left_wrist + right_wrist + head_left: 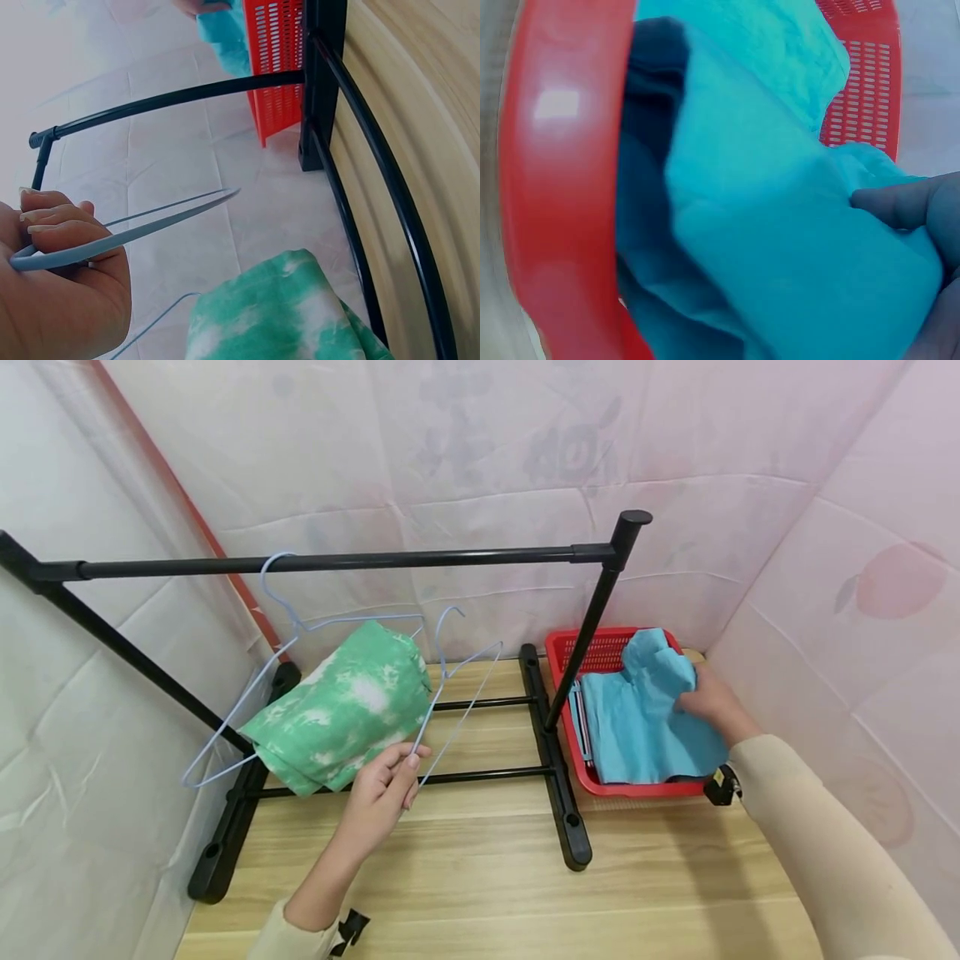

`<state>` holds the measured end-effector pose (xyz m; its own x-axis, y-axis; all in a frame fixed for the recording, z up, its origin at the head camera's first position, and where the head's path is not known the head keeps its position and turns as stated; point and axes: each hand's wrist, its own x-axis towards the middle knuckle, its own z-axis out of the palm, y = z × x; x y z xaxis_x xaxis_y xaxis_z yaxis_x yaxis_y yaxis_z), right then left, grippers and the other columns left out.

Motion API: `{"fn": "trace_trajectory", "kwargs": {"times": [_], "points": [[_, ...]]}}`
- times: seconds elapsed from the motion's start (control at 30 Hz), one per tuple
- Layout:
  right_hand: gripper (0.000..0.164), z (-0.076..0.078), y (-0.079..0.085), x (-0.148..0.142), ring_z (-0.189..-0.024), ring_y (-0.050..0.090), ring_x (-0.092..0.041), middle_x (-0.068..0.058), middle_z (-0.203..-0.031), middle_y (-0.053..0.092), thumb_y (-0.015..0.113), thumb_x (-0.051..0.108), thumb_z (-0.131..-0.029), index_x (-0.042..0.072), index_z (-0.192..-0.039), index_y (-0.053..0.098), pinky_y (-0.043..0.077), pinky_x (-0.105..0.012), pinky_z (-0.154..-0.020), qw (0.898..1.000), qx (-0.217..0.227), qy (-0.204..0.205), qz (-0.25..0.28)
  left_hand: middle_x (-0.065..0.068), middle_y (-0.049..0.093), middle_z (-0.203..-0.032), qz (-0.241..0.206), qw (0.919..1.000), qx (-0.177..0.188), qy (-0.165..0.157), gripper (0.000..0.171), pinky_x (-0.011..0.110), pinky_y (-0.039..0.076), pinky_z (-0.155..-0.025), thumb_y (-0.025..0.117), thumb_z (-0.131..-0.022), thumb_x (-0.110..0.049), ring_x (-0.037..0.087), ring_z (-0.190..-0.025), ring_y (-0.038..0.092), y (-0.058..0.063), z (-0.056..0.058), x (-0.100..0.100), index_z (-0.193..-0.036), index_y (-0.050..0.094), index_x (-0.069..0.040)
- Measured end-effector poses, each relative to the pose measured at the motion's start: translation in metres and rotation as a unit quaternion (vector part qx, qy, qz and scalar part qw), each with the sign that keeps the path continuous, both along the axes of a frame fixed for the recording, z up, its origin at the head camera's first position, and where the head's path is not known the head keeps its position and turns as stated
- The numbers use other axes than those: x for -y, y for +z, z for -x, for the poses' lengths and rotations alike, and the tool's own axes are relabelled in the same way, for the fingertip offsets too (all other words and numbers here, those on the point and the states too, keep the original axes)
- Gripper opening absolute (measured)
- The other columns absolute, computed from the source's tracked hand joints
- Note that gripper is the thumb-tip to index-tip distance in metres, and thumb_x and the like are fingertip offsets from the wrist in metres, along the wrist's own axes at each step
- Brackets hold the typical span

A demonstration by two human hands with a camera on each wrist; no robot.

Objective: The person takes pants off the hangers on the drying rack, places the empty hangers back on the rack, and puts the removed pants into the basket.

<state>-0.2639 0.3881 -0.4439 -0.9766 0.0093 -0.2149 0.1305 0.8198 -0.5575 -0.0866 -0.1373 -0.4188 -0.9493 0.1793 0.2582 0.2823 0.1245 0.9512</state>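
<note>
My left hand [380, 787] grips one side of a pale blue wire hanger [442, 675], whose hook points up. In the left wrist view the fingers curl round the hanger [150, 234]. My right hand [712, 700] pinches a blue cloth [637, 727] that lies in a red basket [622, 790]. Up close in the right wrist view, the fingers hold a raised fold of the cloth [795, 225]. A green and white tie-dye cloth [352, 706] drapes over a second pale blue hanger [238, 706], which hooks on the rack's bar.
A black rack [420, 559] with a horizontal bar and side posts stands on the wooden table [465, 877]. Its right foot [562, 802] runs beside the basket. White sheeting [487, 468] closes off the back and both sides.
</note>
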Motion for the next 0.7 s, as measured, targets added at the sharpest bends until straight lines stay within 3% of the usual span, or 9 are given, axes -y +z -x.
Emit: {"fn": "trace_trajectory", "kwargs": {"times": [0.47,0.7], "points": [[0.106,-0.011,0.002,-0.006,-0.124,0.031,-0.059,-0.04,-0.145,0.024,0.075,0.021,-0.086,-0.004,-0.155,-0.001,0.032,-0.078,-0.098,0.999,0.029,-0.001,-0.024,0.004,0.047,-0.057,-0.001,1.0,0.003,-0.006,0.024,0.027,0.035,-0.039,0.045,-0.108,-0.017,0.008,-0.048,0.041,0.005,0.0,-0.004,-0.114,0.063,-0.001],[0.103,-0.017,0.006,-0.009,-0.117,0.037,-0.057,-0.038,-0.141,0.032,0.078,0.027,-0.083,-0.002,-0.155,0.011,0.04,-0.077,-0.09,0.997,-0.005,-0.013,-0.075,0.004,0.046,-0.057,-0.01,0.9999,-0.006,-0.011,0.023,0.028,0.033,-0.036,0.044,-0.108,-0.014,0.008,-0.045,0.038,0.006,0.0,-0.002,-0.114,0.061,0.001]]}}
